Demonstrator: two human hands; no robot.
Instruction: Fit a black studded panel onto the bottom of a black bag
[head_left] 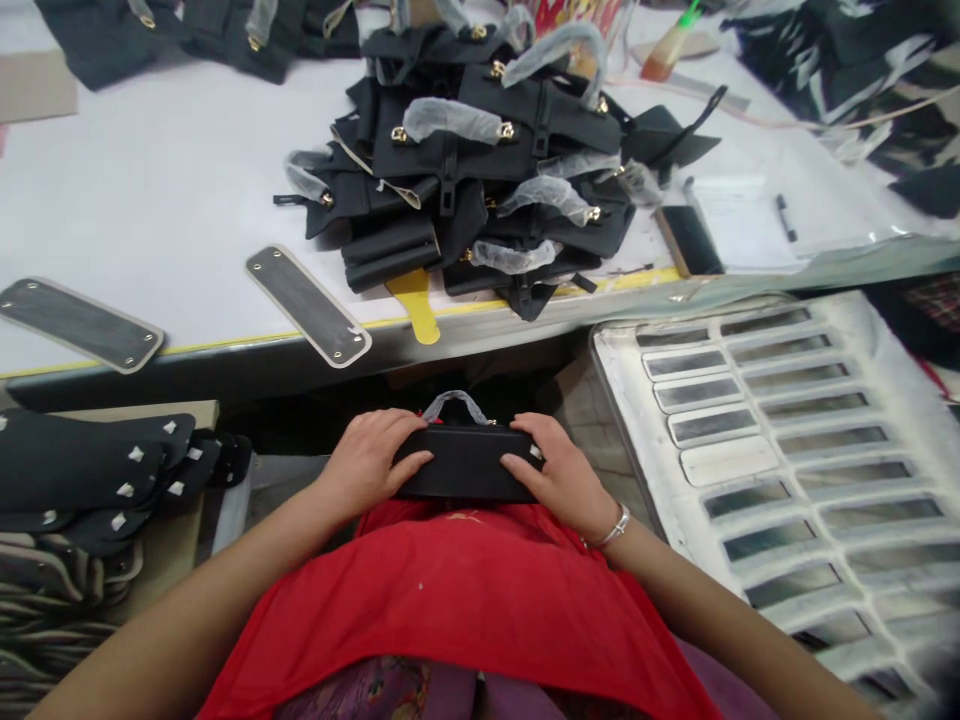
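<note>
l. hand (375,450) & r. hand (556,465) – each grip clamped on the black bag (465,465)
might drop if one side slips, b/c it's held off the desk (150,180) – nr its edge

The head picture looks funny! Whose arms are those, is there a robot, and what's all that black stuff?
There's no robot here. The only picture comes from a camera worn on a person's head, looking forward and down, so you see that person's own arms and red apron.

The left hand and right hand hold what looks like a small black bag, one at each end. Its handle has a clear wrapping.

On the white table in front is a heap of black bag pieces, some with wrapped handles too. Two flat panels lie near its edge. To the right is a white slotted rack.
</note>
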